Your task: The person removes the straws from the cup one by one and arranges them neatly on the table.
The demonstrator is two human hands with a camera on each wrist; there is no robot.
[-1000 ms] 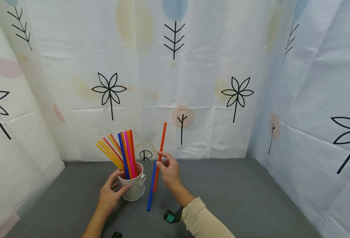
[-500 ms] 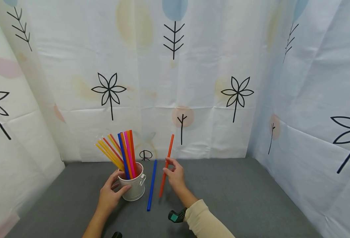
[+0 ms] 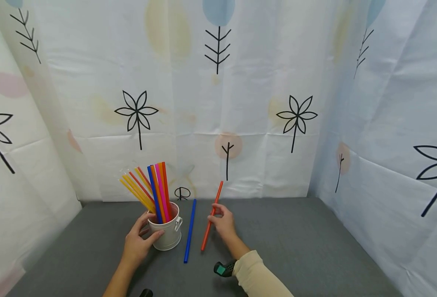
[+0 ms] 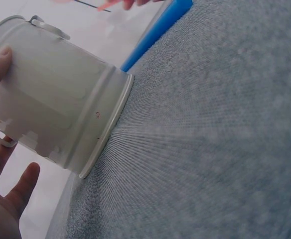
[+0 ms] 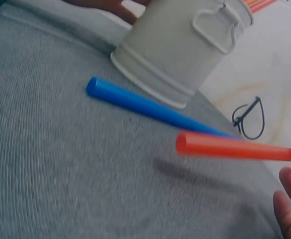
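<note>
A small white metal bucket [image 3: 165, 237] stands on the grey table, bundled with blue, orange, pink, red and yellow drinking straws [image 3: 160, 192]. My left hand [image 3: 137, 244] grips the bucket's near-left side, thumb and fingers spread around its wall. One blue straw [image 3: 190, 232] lies on the table just right of the bucket. Between thumb and fingertips my right hand [image 3: 224, 223] pinches a red straw [image 3: 206, 234] near its middle, tilted, to the right of the blue one. In the right wrist view, the red straw's lower end [image 5: 185, 143] casts a shadow beneath it on the cloth.
A black wrist device with a green patch [image 3: 223, 269] hangs below my right wrist. The grey tabletop [image 3: 278, 243] spreads to the right. White patterned curtains [image 3: 248, 90] enclose the back and both sides. The bucket has a wire handle [image 3: 178, 224] on its right.
My right hand has carried the red straw rightward and lower, away from the blue straw it overlapped. The left hand, the bucket and the blue straw have stayed in place.
</note>
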